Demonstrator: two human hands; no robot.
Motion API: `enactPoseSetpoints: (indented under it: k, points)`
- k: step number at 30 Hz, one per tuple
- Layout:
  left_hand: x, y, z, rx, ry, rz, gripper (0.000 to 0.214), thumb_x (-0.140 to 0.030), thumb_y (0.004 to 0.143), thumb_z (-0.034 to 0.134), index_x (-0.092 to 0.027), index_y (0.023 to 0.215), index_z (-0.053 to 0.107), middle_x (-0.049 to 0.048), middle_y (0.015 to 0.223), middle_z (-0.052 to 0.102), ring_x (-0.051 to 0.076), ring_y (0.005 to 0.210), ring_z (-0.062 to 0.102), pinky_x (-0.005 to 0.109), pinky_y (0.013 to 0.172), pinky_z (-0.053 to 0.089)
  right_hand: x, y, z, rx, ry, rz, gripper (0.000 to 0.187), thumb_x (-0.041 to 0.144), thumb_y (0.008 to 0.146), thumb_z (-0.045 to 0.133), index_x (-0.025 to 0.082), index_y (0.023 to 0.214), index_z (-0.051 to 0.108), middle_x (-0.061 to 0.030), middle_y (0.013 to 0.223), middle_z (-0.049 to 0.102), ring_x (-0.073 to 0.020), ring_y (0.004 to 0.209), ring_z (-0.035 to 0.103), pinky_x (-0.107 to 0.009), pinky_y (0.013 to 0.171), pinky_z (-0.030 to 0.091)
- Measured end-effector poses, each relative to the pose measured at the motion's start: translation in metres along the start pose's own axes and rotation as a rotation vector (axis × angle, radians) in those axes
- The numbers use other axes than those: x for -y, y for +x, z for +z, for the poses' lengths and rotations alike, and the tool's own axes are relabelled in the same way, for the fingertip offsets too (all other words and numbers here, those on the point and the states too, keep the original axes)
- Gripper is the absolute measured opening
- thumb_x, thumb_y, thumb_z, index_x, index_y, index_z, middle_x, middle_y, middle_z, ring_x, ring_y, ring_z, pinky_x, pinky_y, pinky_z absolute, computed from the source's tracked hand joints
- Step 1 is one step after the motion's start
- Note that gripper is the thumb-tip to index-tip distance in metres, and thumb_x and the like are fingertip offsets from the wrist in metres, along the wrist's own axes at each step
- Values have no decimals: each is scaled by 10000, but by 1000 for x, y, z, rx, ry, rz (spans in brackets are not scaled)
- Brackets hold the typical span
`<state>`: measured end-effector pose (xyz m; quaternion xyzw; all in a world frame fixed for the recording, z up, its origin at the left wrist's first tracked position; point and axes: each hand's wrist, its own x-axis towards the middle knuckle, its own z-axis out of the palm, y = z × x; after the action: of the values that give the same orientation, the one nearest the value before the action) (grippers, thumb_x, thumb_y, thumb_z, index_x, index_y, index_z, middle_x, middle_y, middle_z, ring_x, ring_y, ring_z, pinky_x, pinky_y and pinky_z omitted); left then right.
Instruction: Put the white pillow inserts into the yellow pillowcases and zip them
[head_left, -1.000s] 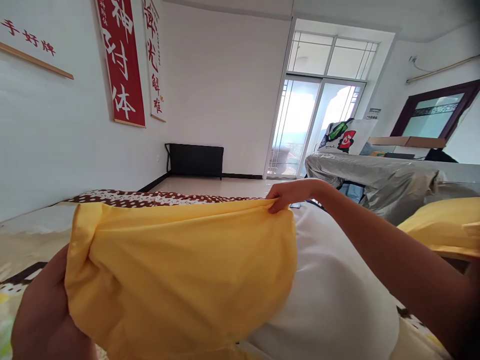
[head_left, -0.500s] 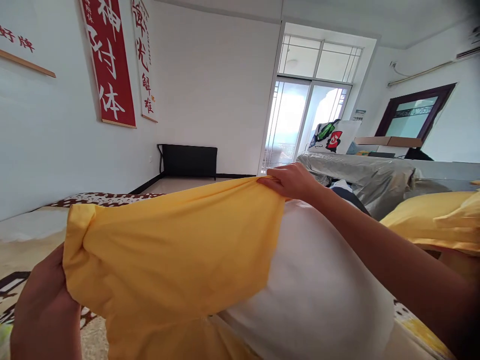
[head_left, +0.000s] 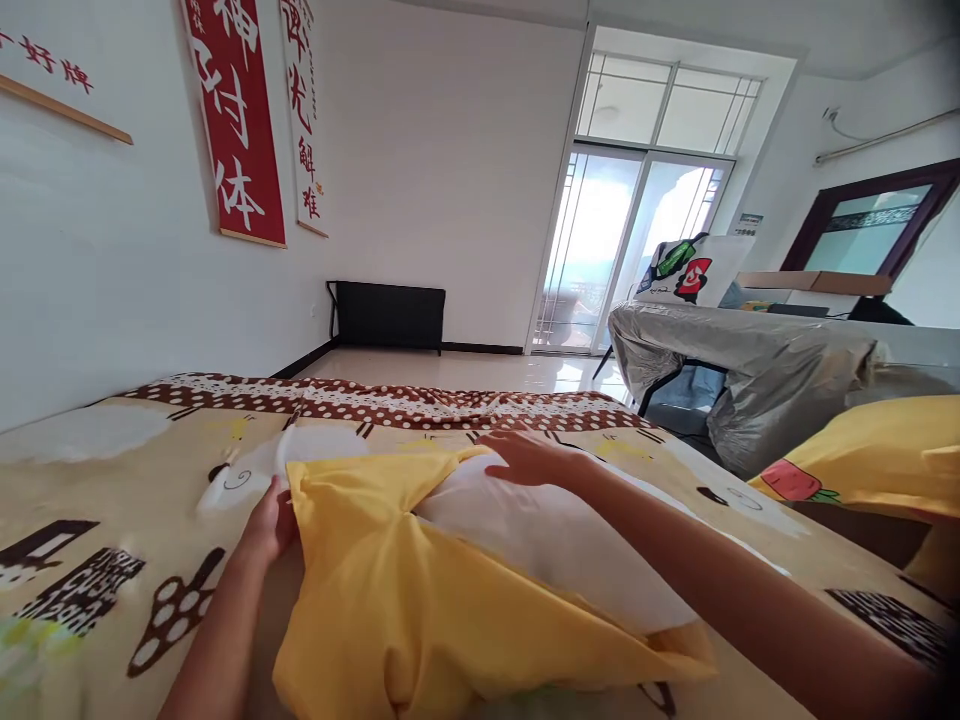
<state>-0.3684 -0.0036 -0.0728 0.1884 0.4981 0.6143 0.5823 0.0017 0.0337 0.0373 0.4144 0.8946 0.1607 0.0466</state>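
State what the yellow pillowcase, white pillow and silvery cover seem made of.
Yellow pillowcase: matte cloth, perhaps cotton; soft creases fan across it. White pillow: smooth, matte, likely fabric, by its gently wrinkled surface; filling hidden. Silvery cover: glossy, probably thin plastic sheeting, given its crinkled highlights.

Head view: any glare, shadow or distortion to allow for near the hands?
Head view, background: glass doors blown nearly white, with a bright sheen on the floor; head view, upper right: corner darkened; head view, sides: red scroll and doors lean opposite ways; head view, foreground: yellow cloth folds readable between left hand and right hand.
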Motion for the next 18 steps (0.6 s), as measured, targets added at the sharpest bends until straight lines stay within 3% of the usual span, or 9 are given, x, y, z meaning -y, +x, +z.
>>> enactPoseSetpoints:
  k: [2, 4, 7, 10, 14, 18]
  points:
    - [1, 2, -16, 11, 84, -92, 473, -531, 888, 388, -117, 805, 600, 110, 641, 656, 220, 528, 634, 318, 482, 521, 23, 8, 8, 22, 133, -135, 665, 489, 845, 541, 169, 1401, 362, -130, 1289, 557, -241, 1134, 540, -358, 948, 360]
    - [1, 1, -25, 20, 275, -163, 481, -573, 755, 607, -96, 812, 622, 136, 679, 679, 228, 560, 648, 292, 474, 512, 43, 18, 14, 12, 197, -152, 756, 523, 820, 554, 134, 1423, 317, -168, 1279, 554, -286, 1143, 534, -405, 956, 358]
    - [7, -2, -19, 83, 462, -164, 489, -443, 549, 827, -95, 845, 652, 138, 713, 701, 230, 573, 651, 267, 466, 498, 69, 36, 22, -3, 158, -24, 665, 533, 843, 495, 129, 1364, 405, -162, 1114, 640, -308, 1020, 600, -414, 860, 417]
    - [17, 0, 4, 112, 356, -70, 457, -211, 468, 874, -132, 861, 656, 94, 761, 717, 239, 652, 670, 285, 559, 531, 86, 56, 29, 18, 130, 61, 439, 387, 870, 464, 110, 1200, 548, -152, 950, 677, -298, 891, 639, -396, 765, 450]
    - [16, -3, 32, 25, 165, 32, 281, -177, 594, 776, -139, 832, 633, 51, 670, 689, 213, 638, 659, 279, 563, 524, 81, 81, 35, 53, 117, 175, 267, 243, 870, 470, 121, 1052, 622, -159, 1000, 663, -268, 974, 619, -376, 806, 449]
    - [3, -16, 45, -36, 13, 141, 165, -215, 654, 689, -150, 788, 617, 1, 622, 646, 147, 533, 598, 234, 496, 473, 42, 94, 40, 113, 108, 339, 342, 393, 911, 492, 135, 1108, 600, -107, 1112, 628, -218, 1038, 585, -416, 903, 434]
